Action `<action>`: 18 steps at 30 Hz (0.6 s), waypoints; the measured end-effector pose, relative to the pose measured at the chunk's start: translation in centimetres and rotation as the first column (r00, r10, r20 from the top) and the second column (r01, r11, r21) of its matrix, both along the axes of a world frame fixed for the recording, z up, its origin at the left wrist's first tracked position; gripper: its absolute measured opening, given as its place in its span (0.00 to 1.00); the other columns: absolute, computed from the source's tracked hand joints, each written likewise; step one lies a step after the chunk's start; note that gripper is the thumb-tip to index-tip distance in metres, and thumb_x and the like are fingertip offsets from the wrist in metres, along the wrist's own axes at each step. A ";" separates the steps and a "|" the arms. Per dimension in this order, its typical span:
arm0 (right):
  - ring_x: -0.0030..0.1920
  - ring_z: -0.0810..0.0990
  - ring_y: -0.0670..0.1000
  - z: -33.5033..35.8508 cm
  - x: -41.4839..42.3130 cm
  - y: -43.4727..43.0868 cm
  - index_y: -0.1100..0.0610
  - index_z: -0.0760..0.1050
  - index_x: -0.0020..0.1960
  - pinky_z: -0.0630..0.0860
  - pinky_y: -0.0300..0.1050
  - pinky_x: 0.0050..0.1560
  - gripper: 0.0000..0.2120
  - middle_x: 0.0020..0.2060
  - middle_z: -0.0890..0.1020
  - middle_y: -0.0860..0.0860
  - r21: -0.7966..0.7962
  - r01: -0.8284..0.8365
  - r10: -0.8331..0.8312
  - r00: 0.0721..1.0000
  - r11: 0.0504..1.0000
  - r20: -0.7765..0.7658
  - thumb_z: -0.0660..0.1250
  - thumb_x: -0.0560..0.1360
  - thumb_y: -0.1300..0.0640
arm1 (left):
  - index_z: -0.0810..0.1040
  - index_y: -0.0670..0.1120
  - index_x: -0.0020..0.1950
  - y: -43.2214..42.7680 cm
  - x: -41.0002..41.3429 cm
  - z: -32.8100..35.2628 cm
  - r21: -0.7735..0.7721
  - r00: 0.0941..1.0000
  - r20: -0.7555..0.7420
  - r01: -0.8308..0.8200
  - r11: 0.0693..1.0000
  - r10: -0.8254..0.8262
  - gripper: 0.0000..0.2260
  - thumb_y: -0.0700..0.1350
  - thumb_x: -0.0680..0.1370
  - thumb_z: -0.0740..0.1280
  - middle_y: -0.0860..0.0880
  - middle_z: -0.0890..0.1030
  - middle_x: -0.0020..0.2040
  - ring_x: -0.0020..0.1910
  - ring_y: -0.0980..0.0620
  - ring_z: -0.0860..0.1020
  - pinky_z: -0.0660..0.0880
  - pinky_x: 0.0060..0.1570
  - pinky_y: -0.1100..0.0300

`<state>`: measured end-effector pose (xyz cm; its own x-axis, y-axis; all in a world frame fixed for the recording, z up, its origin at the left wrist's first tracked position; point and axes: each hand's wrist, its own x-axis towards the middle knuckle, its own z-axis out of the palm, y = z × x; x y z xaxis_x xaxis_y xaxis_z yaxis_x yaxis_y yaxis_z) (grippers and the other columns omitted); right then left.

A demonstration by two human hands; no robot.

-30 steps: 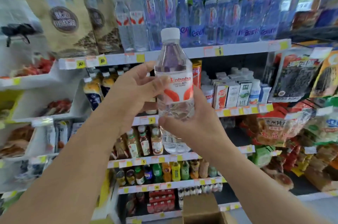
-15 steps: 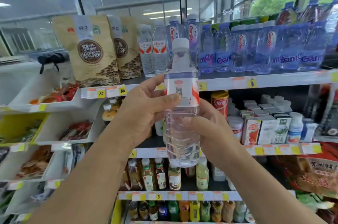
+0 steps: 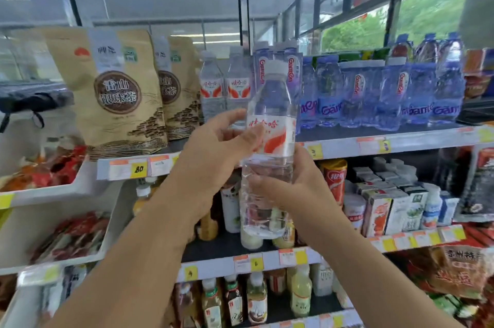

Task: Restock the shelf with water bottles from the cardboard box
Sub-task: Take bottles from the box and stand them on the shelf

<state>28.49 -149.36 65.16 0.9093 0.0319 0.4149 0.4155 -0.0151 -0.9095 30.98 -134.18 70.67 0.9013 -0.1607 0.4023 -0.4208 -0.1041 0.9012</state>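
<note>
A clear water bottle (image 3: 271, 113) with a white cap and a red-and-white label stands upright in front of the top shelf (image 3: 347, 141). My left hand (image 3: 213, 148) holds it at the label from the left. My right hand (image 3: 288, 186) grips its lower body from the right. Two matching bottles (image 3: 226, 87) stand on the top shelf just behind and to the left. The cardboard box is out of view.
Brown tea pouches (image 3: 112, 87) stand left on the top shelf, blue-labelled water bottles (image 3: 374, 92) fill its right. Lower shelves hold cartons (image 3: 387, 207), a red can (image 3: 335, 180) and drink bottles (image 3: 256, 298). White snack bins (image 3: 61, 188) lie left.
Both hands have lifted the bottle up to the level of the top shelf and turned it so its label faces me. The view has tilted upward; the cardboard box has left the frame.
</note>
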 end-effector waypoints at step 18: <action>0.53 0.84 0.58 8.2 12.7 4.0 0.54 0.79 0.58 0.75 0.62 0.63 0.18 0.51 0.85 0.54 0.028 -0.146 0.143 0.986 0.989 0.089 0.73 0.69 0.62 | 0.82 0.45 0.53 6.0 10.3 8.5 -0.028 0.969 -0.104 0.221 0.975 -0.222 0.19 0.41 0.63 0.74 0.45 0.86 0.51 0.48 0.43 0.85 0.81 0.45 0.45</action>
<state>41.22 -145.31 73.38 0.8569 0.1447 0.4947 0.4880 0.0809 -0.8691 41.28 -128.20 79.21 0.8817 -0.3553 0.3106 -0.3336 -0.0037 0.9427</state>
